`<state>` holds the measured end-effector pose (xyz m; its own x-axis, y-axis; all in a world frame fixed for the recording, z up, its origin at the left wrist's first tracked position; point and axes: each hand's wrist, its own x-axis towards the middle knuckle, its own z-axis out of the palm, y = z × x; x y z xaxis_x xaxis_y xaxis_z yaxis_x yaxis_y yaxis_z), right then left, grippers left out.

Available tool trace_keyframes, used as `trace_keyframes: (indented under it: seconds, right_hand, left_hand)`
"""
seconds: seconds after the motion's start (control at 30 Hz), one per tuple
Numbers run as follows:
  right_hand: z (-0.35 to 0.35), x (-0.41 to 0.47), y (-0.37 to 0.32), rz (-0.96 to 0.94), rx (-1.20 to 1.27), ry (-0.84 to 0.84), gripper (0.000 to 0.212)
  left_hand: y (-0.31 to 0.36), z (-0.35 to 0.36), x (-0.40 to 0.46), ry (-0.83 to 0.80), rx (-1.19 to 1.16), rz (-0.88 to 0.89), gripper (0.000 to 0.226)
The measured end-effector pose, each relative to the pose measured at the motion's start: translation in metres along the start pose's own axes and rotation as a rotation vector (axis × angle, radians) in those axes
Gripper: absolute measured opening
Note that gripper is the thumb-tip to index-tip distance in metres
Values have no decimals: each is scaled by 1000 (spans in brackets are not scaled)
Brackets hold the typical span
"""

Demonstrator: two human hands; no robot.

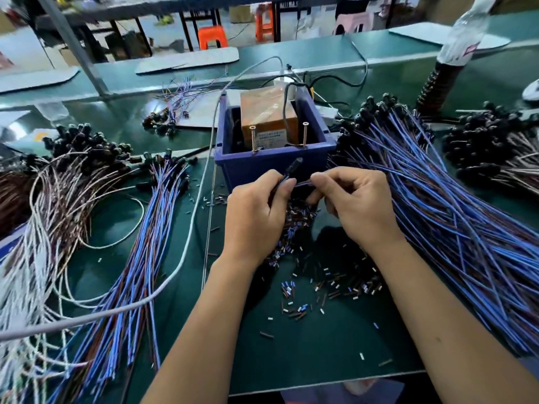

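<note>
Two hands over the green bench top (320, 345), both bare to the forearm.

Left hand (256, 212): fingers curled, thumb and forefinger pinching one blue wire (303, 183) just below its black cap (293, 166). The cap points up and away, against the front wall of the bin.
Right hand (357, 204): fingers curled, pinching the same wire a little further along. The short span of wire between the two hands runs nearly level. It is held above the bench, just in front of the bin.

One blue bin (274, 167), open at the top. Inside it is one orange-brown box (267, 112). Two screws stand upright at the bin's front rim, one on the left (252, 138) and one on the right (305, 135).

Wire bundles on the bench, five counted:
- large blue bundle (437, 214), right of the hands, capped ends away
- white-and-brown bundle (501, 153), far right
- blue-and-brown bundle (140, 258), left of the hands
- white-and-brown bundle (49, 205), far left
- small bundle (172, 112), behind and left of the bin

One grey cable (186, 243) loops across the left bundles and up past the bin.

Cut snippets (291, 290) lie scattered under and below the hands, too many to count.

In the background are two orange stools (212, 36) (264, 21) and one clear bottle (463, 33), upper right.
</note>
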<state>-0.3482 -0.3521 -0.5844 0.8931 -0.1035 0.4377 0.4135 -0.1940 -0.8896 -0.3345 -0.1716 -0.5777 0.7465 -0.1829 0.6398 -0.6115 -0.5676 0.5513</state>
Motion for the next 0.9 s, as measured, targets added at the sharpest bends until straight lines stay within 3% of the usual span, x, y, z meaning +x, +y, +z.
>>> trace_keyframes:
  seconds: [0.23,0.4,0.5,0.6,0.9]
  right_hand:
    - [-6,1,5,32,4,-22,26]
    - [-26,8,7,111,124,270,29]
    - [-12,3,5,50,51,181,9]
    - [5,-1,2,39,157,87,10]
    - [1,1,5,99,245,94,8]
  left_hand:
    - [-4,-3,-1,-75,-87,-76,37]
    - [-9,-9,1,13,-272,-224,36]
    - [-5,-7,1,-2,-366,-276,35]
    - [-1,-4,-1,-44,-385,-265,34]
    - [2,0,0,-83,-457,-256,34]
